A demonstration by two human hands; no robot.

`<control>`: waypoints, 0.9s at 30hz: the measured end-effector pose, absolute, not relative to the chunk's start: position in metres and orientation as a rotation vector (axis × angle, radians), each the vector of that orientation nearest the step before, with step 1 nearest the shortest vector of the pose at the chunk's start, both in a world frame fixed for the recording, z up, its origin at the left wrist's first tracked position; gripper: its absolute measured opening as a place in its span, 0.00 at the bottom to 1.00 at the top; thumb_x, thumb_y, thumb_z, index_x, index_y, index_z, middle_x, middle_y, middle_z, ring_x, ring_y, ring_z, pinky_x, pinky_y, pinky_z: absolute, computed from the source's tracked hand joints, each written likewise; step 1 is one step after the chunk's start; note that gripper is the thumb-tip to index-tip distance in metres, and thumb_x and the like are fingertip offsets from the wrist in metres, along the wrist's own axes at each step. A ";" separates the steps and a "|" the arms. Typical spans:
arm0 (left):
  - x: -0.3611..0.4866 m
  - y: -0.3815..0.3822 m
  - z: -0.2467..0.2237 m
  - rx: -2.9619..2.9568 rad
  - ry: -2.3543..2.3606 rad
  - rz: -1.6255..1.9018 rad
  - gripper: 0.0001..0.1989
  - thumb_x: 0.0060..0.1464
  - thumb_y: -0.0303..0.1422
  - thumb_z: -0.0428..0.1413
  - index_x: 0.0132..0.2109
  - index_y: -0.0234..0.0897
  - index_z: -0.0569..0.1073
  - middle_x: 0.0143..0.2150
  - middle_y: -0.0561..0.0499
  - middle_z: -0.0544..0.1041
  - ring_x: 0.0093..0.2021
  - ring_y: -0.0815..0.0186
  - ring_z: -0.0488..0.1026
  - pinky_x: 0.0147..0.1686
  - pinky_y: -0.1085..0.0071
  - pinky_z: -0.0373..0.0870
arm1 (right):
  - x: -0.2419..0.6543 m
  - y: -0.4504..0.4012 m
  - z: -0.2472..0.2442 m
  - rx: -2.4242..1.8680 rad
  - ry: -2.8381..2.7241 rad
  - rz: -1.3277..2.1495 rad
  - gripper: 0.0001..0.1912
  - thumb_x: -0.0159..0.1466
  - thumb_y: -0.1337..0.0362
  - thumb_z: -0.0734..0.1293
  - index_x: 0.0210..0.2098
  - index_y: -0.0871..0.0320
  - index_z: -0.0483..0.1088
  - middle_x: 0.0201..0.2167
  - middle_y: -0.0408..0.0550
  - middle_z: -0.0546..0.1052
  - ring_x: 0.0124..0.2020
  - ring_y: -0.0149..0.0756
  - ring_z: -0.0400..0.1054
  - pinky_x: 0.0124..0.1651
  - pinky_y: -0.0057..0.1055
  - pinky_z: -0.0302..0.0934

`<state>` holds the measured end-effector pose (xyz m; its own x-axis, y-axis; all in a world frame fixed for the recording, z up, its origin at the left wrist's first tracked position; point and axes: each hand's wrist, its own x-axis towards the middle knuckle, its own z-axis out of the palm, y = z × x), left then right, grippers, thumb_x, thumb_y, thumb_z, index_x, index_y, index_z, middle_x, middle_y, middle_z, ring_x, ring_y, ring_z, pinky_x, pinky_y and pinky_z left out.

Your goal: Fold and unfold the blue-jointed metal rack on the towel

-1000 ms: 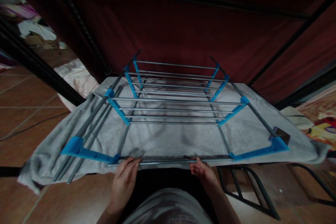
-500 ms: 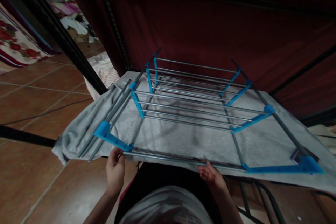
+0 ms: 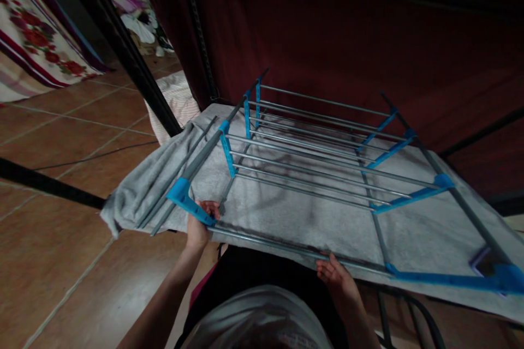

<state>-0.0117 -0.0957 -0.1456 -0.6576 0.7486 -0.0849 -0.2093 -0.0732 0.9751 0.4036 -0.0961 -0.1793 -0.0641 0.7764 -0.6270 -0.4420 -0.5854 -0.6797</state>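
Note:
A rack of grey metal rods (image 3: 315, 162) with blue plastic brackets (image 3: 413, 280) rests on a grey cloth (image 3: 266, 215). My left hand (image 3: 201, 223) is closed round the blue bracket (image 3: 189, 206) at the rack's near left corner, with its fingertips on the inner side. At the right part of the near rod (image 3: 266, 241), my right hand (image 3: 334, 275) has its thumb and fingers on the metal, palm up. Two loose grey rods (image 3: 164, 218) lie on the cloth at the left.
A black metal post (image 3: 123, 49) rises at the left, with a dark red curtain (image 3: 327, 43) behind the rack. A small dark object (image 3: 481, 260) lies near the right corner. Folded pale fabric (image 3: 176, 98) and a cable (image 3: 98, 154) are on the tiled floor.
My left hand has moved from below the near left corner up onto the blue bracket. My right hand stays at the near rod. The whole view has shifted, so the rack appears further right.

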 end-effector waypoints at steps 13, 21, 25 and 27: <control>-0.016 -0.096 -0.148 0.748 1.405 1.696 0.33 0.61 0.58 0.42 0.19 0.40 0.66 0.18 0.50 0.62 0.23 0.64 0.59 0.28 0.66 0.56 | 0.284 -0.096 -0.115 -1.175 -1.755 1.477 0.19 0.72 0.50 0.60 0.42 0.56 0.76 0.40 0.51 0.79 0.43 0.39 0.73 0.50 0.36 0.67; -0.015 -0.094 -0.143 0.783 1.351 1.691 0.33 0.58 0.59 0.48 0.16 0.41 0.63 0.16 0.50 0.62 0.22 0.65 0.58 0.28 0.65 0.57 | 0.197 -0.079 -0.113 -0.958 -2.921 0.682 0.21 0.74 0.65 0.55 0.65 0.53 0.61 0.54 0.54 0.75 0.47 0.42 0.74 0.50 0.38 0.68; -0.018 -0.093 -0.145 0.753 1.341 1.666 0.33 0.59 0.59 0.48 0.16 0.41 0.61 0.15 0.51 0.60 0.20 0.66 0.57 0.26 0.65 0.56 | 0.195 -0.072 -0.116 -0.902 -3.025 0.642 0.24 0.72 0.70 0.53 0.66 0.53 0.60 0.53 0.54 0.76 0.46 0.42 0.75 0.48 0.38 0.68; -0.019 -0.093 -0.146 0.754 1.327 1.654 0.33 0.59 0.59 0.47 0.16 0.41 0.62 0.15 0.51 0.60 0.19 0.67 0.57 0.26 0.65 0.56 | 0.199 -0.069 -0.116 -0.883 -3.043 0.651 0.25 0.72 0.70 0.53 0.67 0.53 0.59 0.53 0.54 0.76 0.46 0.42 0.75 0.48 0.37 0.68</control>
<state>-0.0188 -0.0928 -0.1459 -0.4458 0.8933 -0.0574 -0.2501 -0.0627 0.9662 0.1988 -0.0693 -0.1156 -0.8470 0.4940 -0.1966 0.5311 0.7705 -0.3525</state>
